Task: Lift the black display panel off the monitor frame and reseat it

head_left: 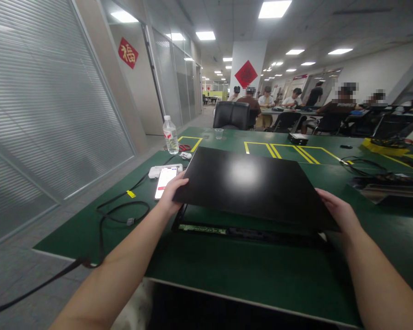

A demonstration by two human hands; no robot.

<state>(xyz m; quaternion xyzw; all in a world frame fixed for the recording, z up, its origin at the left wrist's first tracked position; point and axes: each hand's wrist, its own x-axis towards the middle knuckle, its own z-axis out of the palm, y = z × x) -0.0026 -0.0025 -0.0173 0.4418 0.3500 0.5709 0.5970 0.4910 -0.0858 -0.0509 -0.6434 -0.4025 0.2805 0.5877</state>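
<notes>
A large black display panel (248, 183) is held by its two side edges, its glossy face reflecting a bright spot of light. My left hand (174, 190) grips the left edge, thumb on top. At the opposite edge, my right hand (340, 211) is closed round the right side near the front corner. Below the panel, a thin black frame (271, 233) lies on the green table, with a strip of green circuit board (201, 228) along its front left. The panel hides most of that frame.
A lit phone (165, 181) and a white power strip (154, 172) lie left of the panel, with black cable (124, 204) looping nearby. Behind stand a water bottle (171, 135) and a clear cup (219, 133). Dark flat parts (388, 188) lie on the right. Several people sit farther back.
</notes>
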